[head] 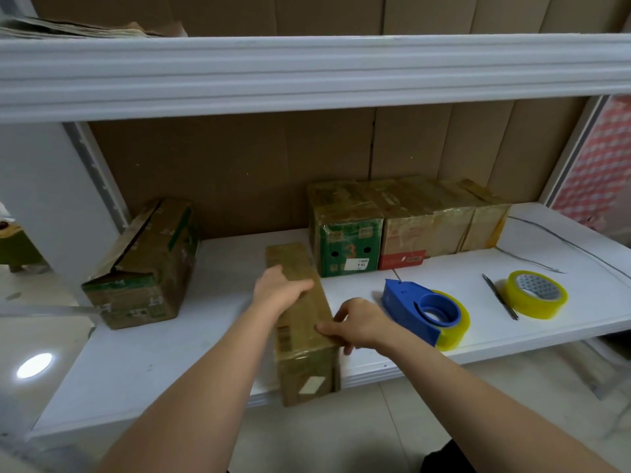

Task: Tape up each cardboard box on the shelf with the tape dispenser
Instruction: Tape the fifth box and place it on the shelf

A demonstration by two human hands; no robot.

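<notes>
A long taped cardboard box [300, 332] lies on the white shelf [170, 349], its near end over the front edge. My left hand [278, 290] grips its top towards the far end, fingers curled over the right edge. My right hand [355, 322] holds the box's near right edge, thumb on top. The blue tape dispenser [420, 307] with a yellowish roll sits just right of my right hand, untouched. An untaped box [146, 264] with a gaping top seam lies at the left. A row of several taped boxes [399, 223] stands at the back.
A spare roll of yellowish tape [536, 293] and a pen [500, 297] lie on the shelf at the right. A thin wire [546, 240] runs along the far right. An upper shelf beam [307, 73] hangs overhead. Tiled floor shows below.
</notes>
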